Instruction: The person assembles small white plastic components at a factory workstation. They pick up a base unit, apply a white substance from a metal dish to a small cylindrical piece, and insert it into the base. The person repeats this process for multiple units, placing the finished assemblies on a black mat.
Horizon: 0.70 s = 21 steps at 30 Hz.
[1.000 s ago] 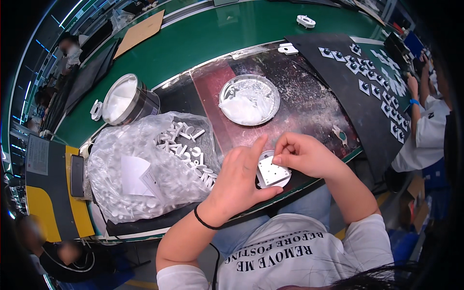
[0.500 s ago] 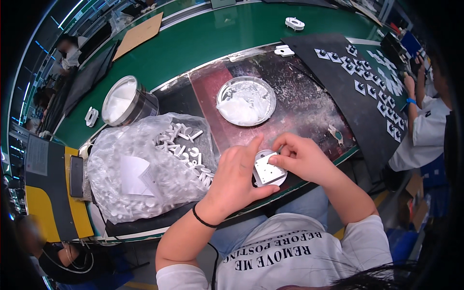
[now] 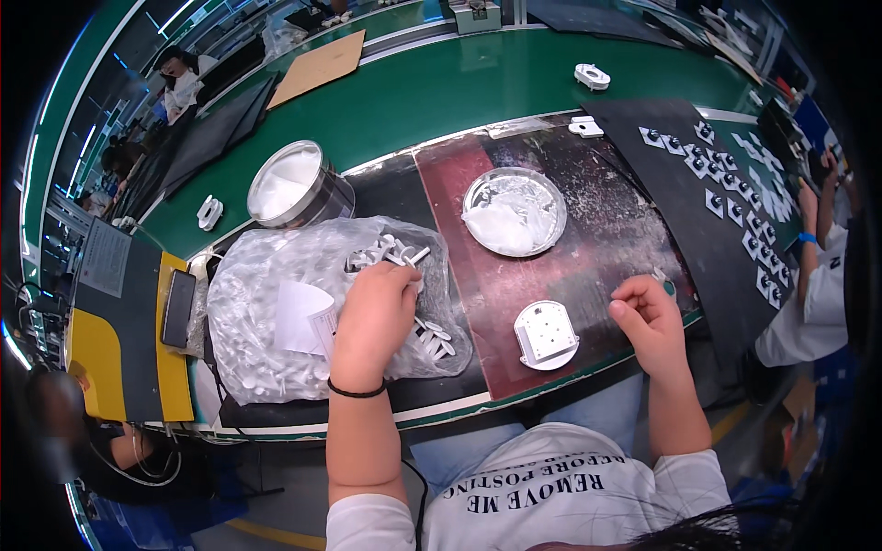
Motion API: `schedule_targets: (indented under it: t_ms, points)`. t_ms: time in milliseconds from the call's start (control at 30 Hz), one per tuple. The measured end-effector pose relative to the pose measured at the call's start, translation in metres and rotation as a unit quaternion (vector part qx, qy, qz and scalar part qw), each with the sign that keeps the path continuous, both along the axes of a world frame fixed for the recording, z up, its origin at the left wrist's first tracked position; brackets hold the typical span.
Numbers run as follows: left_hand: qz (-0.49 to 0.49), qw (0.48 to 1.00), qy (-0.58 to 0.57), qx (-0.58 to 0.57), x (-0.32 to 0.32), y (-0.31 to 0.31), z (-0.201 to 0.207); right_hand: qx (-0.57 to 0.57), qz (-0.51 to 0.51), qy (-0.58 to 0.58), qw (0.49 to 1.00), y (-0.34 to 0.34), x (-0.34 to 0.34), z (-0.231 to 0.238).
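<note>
My left hand [image 3: 375, 317] reaches over the clear plastic bag [image 3: 253, 340], its fingers bent down among the small white stemmed plastic parts [image 3: 434, 342] at the bag's mouth. The fingertips are partly hidden, so what they grip does not show. On the red-and-black board, a white rounded base with a white square plate [image 3: 548, 332] on it lies between my hands, touched by neither. Right of it hovers my right hand [image 3: 654, 323], fingers loosely curled, thumb apart, nothing held. Just behind that hand lies a small greenish item [image 3: 665, 283], partly hidden.
A round metal dish [image 3: 516, 243] holding white translucent material stands beyond the base. Farther left is a tilted clear tub [image 3: 308, 188]. A black mat [image 3: 634, 161] bears many small white-and-black pieces at right. A co-worker's arm [image 3: 808, 234] shows at far right.
My left hand has left the white plate and base and moved left into the bag's mouth. My right hand has let go of them and drawn right. The base now lies on the board.
</note>
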State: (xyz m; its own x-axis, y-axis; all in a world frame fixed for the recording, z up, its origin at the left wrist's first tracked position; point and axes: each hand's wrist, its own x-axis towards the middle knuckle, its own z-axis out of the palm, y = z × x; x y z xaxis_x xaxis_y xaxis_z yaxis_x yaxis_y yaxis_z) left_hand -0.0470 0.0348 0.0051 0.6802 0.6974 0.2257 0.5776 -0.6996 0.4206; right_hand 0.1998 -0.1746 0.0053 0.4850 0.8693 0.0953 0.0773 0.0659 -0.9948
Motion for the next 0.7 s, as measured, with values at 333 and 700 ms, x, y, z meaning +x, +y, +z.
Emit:
schedule_targets:
  t_ms: [333, 700]
  points:
    - [-0.028, 0.937, -0.344, 0.055, 0.034, -0.029, 0.008, 0.069, 0.158, -0.319, 0.932, 0.037, -0.016, 0.033]
    - [-0.180, 0.894, -0.408, -0.037, 0.047, -0.061, -0.003, 0.089, 0.189, -0.076, 0.975, 0.068, -0.054, 0.038]
